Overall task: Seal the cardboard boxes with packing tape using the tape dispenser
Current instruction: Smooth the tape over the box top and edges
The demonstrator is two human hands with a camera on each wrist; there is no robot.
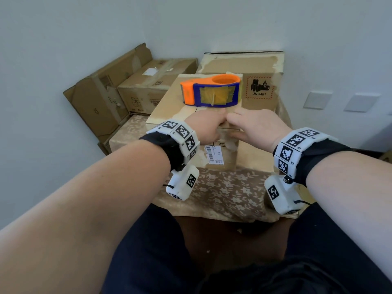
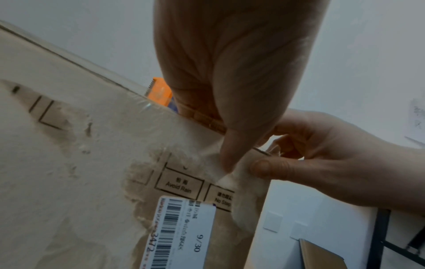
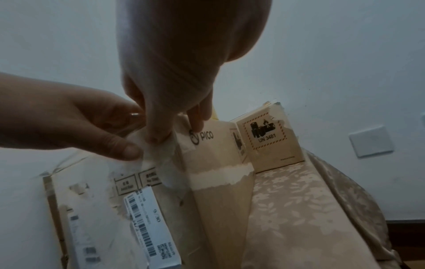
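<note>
Wrists out front, my left hand (image 1: 205, 128) and right hand (image 1: 256, 128) each pinch the tape end (image 2: 226, 180) over the front edge of the cardboard box (image 1: 169, 102), thumbs pressing so it bonds. I judge the tape dispenser (image 1: 212, 92) sits on the box top to stay within reach.

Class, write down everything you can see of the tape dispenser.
The tape dispenser looks plastic: an orange blade end with serrated teeth, an orange round hub, a blue side wall patched with yellowish tape. It lies on its side atop the cardboard box; neither the left hand nor the right hand touches it.
</note>
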